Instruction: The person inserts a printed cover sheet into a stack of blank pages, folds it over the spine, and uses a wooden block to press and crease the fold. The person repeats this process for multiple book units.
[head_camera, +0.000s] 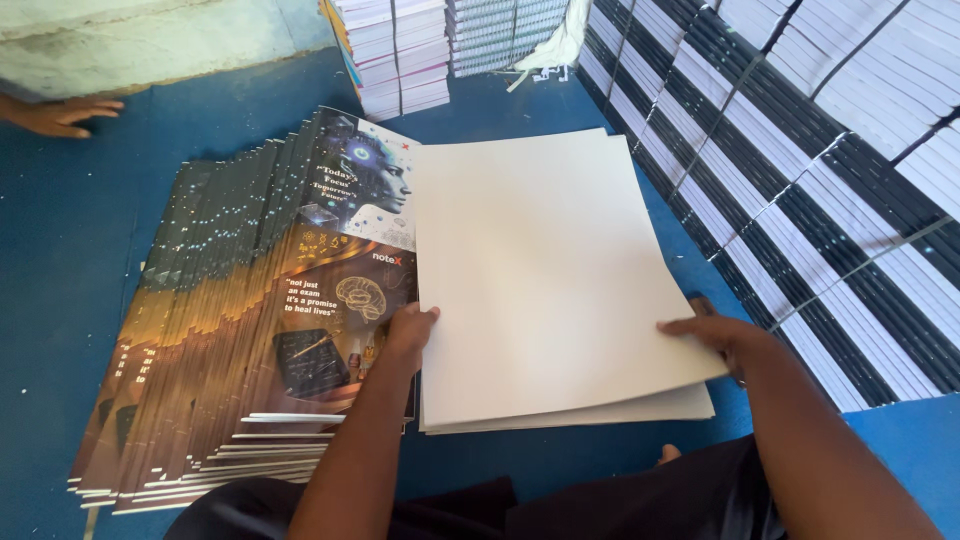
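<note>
While the top white sheet (545, 270) lay on the stack of blank paper (600, 408) on the blue floor (70, 250), the left hand (410, 330) pinched its near left edge and the right hand (722, 332) pressed flat, fingers spread, on its right edge. Lifting it cleanly seemed to call for both edges rising together, so no sheet beneath dragged along. Just beside, to the left, printed covers (250, 320) lay fanned out. Strapped bundles of notebooks (800, 170) were banked on the right, more piles (400, 50) behind. Another person's hand (60, 115) rested far left.
</note>
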